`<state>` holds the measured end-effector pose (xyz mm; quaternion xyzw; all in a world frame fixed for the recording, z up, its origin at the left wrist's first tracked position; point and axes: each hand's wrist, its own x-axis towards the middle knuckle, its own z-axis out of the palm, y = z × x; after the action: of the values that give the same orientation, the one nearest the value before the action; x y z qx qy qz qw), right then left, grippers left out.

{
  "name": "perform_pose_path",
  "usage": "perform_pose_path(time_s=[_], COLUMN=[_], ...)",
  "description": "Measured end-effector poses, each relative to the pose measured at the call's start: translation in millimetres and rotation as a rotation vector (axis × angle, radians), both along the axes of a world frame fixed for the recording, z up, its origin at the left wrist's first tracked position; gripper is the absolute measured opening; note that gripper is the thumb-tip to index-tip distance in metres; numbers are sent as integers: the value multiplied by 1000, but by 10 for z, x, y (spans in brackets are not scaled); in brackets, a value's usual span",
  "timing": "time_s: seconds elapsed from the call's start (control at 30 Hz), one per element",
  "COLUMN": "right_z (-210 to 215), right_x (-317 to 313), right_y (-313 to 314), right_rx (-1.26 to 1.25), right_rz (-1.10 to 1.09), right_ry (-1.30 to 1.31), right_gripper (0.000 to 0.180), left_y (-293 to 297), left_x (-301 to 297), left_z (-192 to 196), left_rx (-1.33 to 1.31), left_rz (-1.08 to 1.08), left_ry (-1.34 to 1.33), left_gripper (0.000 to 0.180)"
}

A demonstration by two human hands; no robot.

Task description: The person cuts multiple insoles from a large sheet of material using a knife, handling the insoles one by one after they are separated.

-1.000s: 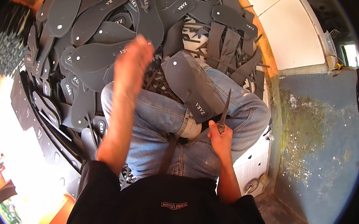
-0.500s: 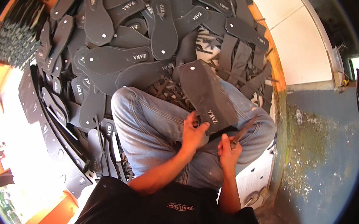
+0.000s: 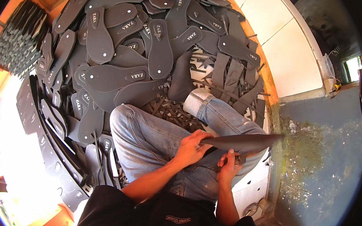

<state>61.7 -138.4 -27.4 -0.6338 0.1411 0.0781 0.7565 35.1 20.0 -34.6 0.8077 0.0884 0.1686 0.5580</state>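
Left hand (image 3: 192, 148) grips the near end of a dark grey shoe sole (image 3: 243, 142), held edge-on over the lap, tip pointing toward the blue wall (image 3: 324, 152). Right hand (image 3: 230, 168) sits just under the sole, clenched on a small tool (image 3: 238, 159); tool type unclear. Person seated in blue jeans (image 3: 149, 136). Pile of matching cut soles (image 3: 134, 61) and offcut strips (image 3: 229, 75) lies ahead of the knees.

A footwear workshop: heaped dark rubber sole cutouts (image 3: 114, 75) (plus offcut scraps (image 3: 172, 113)) across the floor.
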Motion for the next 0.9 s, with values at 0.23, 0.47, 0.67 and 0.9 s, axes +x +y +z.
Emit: perform_pose_path(time_s=[0.23, 0.47, 0.67, 0.9], right_z=[-23, 210, 405, 348], right_x=[51, -99, -147, -136], right_y=[-13, -176, -250, -225], right_rx=[-84, -652, -908, -958], right_rz=[113, 829, 941, 961], right_ry=[54, -32, -59, -23], right_gripper=[27, 39, 35, 33], left_y=[228, 231, 102, 98], left_x=[-352, -460, -521, -492], left_z=[34, 136, 227, 219], left_rx=[-1153, -1451, -1331, -1348], left_rz=[328, 396, 474, 512], left_ry=[242, 444, 530, 527], left_gripper=[26, 19, 30, 31])
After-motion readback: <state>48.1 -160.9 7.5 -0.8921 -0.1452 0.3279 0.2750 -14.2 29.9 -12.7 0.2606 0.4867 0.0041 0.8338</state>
